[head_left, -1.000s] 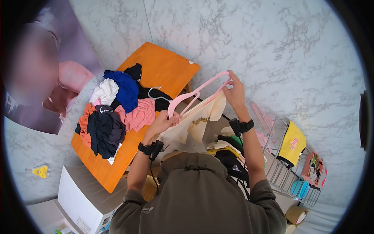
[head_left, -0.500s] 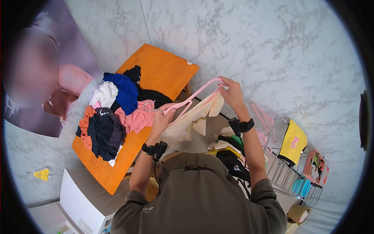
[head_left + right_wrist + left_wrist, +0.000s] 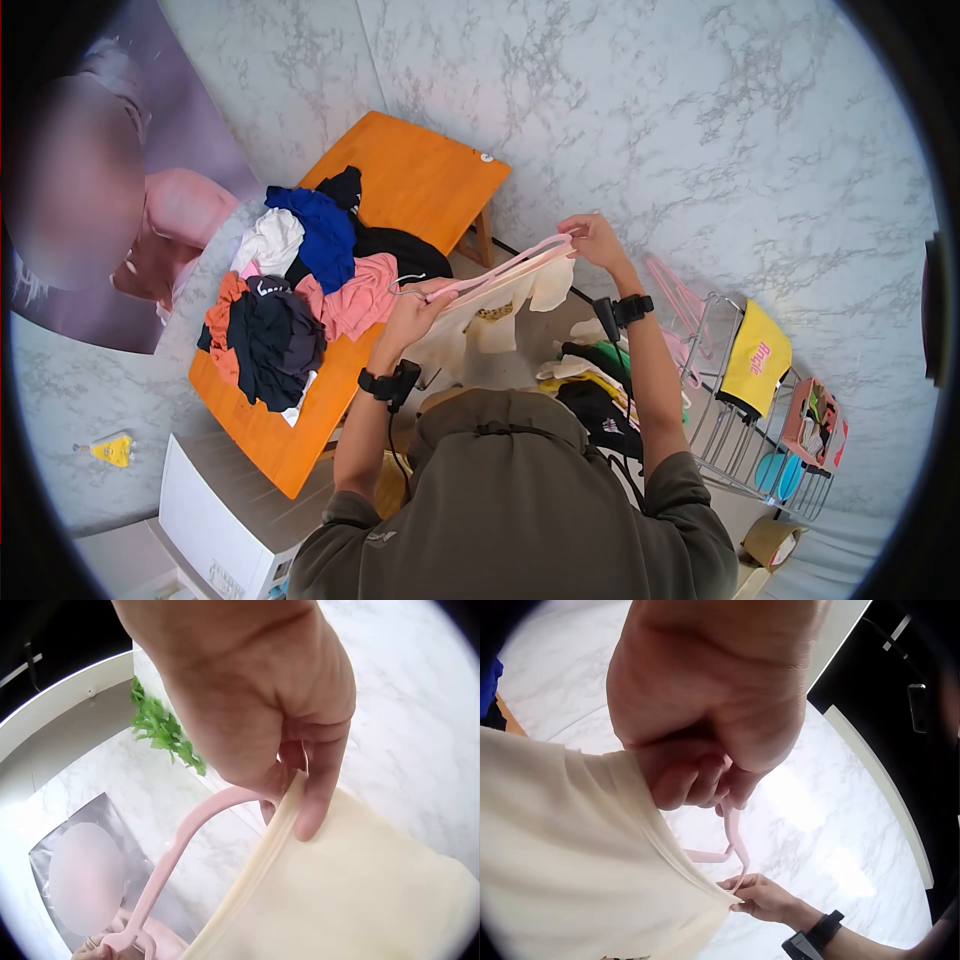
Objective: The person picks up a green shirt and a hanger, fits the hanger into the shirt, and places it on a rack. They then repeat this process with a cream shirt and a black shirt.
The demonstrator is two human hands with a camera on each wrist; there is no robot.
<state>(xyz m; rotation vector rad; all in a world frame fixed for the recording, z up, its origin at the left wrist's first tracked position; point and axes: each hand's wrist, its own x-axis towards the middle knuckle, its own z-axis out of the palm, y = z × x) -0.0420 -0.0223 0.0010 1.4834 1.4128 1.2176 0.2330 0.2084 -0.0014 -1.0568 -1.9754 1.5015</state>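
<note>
A pink hanger (image 3: 522, 262) with a metal hook is held stretched between both hands, a cream garment (image 3: 455, 335) hanging along it. The left hand (image 3: 408, 318) grips the hanger near its hook end; in the left wrist view the left hand's (image 3: 705, 712) fingers curl round hanger and cloth. At the hanger's far end, the right hand (image 3: 597, 243) pinches the hanger's tip and the garment's edge. In the right wrist view the right hand (image 3: 262, 712) has thumb and fingers on the cream garment's (image 3: 360, 877) edge, beside the pink hanger (image 3: 169, 862).
An orange table (image 3: 415, 165) bears a pile of clothes (image 3: 270, 330) at the left. To the right stand a wire rack (image 3: 725, 450) with a yellow cloth (image 3: 757, 360) and pink hangers (image 3: 680, 305). More clothes (image 3: 600, 400) lie below the hands; a white box (image 3: 215, 520) is at lower left.
The right hand has moved down with the hanger's end, and the hanger now lies flatter along the garment's edge. The left hand has shifted slightly, still gripping.
</note>
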